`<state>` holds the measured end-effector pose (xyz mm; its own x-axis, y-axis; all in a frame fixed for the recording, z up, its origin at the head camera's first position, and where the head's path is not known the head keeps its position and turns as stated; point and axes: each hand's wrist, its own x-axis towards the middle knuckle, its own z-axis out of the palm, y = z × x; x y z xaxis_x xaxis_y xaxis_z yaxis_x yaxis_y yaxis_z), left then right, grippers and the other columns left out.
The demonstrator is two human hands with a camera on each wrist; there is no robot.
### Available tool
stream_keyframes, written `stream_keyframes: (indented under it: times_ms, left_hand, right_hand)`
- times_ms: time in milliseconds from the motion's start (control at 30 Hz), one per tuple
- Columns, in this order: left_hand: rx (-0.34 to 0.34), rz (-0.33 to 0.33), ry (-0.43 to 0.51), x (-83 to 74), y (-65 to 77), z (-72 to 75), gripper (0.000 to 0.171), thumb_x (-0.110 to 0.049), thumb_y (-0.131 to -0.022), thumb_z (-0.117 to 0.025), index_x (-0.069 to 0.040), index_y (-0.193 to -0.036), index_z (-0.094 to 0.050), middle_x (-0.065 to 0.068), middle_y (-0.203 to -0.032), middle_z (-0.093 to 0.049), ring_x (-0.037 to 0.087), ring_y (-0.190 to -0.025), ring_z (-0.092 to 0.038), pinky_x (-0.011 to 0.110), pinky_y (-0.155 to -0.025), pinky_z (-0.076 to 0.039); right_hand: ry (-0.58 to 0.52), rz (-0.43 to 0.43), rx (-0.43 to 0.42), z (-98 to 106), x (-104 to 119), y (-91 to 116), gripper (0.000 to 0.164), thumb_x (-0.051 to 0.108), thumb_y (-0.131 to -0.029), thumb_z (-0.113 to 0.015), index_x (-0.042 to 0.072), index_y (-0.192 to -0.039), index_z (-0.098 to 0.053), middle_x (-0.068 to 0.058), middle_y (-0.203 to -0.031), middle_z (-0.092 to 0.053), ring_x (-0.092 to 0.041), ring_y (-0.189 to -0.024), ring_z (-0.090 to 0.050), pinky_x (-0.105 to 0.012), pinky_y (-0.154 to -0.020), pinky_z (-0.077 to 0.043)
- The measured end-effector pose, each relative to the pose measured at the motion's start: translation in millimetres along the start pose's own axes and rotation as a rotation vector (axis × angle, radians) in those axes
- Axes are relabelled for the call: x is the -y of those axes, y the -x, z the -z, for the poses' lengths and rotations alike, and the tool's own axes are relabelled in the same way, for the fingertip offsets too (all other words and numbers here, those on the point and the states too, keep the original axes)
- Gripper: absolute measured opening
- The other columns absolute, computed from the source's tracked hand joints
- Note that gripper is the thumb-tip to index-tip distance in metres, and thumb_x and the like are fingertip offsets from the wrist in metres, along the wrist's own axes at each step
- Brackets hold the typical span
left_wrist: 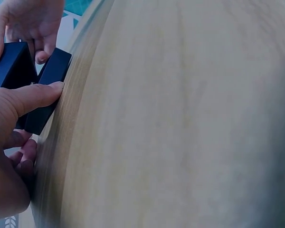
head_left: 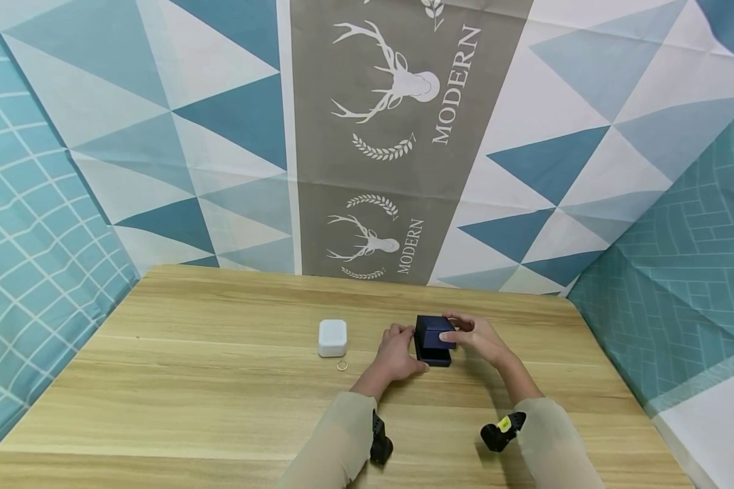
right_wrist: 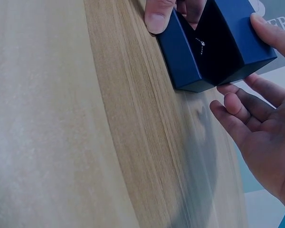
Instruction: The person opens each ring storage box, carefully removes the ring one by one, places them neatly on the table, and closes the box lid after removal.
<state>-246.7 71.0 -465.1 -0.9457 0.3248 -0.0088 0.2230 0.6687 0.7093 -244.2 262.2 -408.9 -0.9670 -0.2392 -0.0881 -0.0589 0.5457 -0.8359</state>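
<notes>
A navy blue jewelry box [head_left: 437,339] sits on the wooden table with its hinged lid part-way up. My left hand [head_left: 396,356] holds the base from the left, its thumb at the front edge of the base [left_wrist: 50,70]. With thumb and fingers, my right hand [head_left: 480,337] pinches the lid [right_wrist: 249,35] from the right side. Inside the gap, a small silvery ring [right_wrist: 201,45] with sparkling stones shows against the dark lining. To the left of my left hand lies a thin gold-coloured ring [head_left: 342,365], apart from both hands.
A small white box [head_left: 333,337] with rounded corners stands left of the hands, just behind the gold-coloured ring. The wooden table [head_left: 189,387] ends at the back against a patterned cloth [head_left: 373,170]. A black wrist camera [head_left: 497,435] is strapped at each sleeve.
</notes>
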Motion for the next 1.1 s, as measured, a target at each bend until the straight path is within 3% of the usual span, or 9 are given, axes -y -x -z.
stream_keyframes:
  times_ms: [1100]
  left_hand:
    - [0.005,0.015,-0.005,-2.6,-2.0,-0.1,0.080,-0.028,-0.070,-0.081,-0.001,-0.136,-0.045,0.014,-0.128,-0.044,0.027,-0.116,-0.040,0.040,-0.101,-0.039]
  right_hand:
    - [-0.007,-0.017,-0.009,1.2,1.4,-0.4,0.058,0.026,-0.085,-0.063,-0.001,-0.134,-0.047,-0.025,-0.128,-0.055,-0.035,-0.114,-0.055,-0.043,-0.091,-0.047]
